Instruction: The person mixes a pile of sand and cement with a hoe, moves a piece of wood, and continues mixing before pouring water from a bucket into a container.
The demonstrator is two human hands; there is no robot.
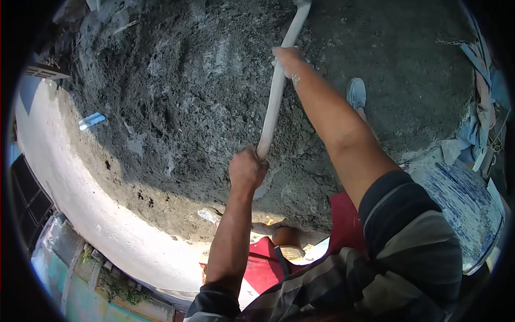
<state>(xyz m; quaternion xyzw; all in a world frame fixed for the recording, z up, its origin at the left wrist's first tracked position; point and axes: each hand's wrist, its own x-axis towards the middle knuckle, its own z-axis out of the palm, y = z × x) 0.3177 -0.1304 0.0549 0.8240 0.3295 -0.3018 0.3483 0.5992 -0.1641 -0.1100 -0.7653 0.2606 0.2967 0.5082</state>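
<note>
Both hands are clamped on a long wooden handle (274, 102). The left hand (248, 169) is wrapped around its near end, and the right hand (287, 58) is closed on it farther up, well apart from the left. The handle is seen as a pale, smooth, round shaft, straight and slanted up across a broad heap (177, 96) of grey, coarse, lumpy mix (its head is cut off by the top edge). A grey shoe (355, 92) is planted on the heap beside the right forearm. Pale, smooth ground (70, 182) is lit along the heap's curved edge.
</note>
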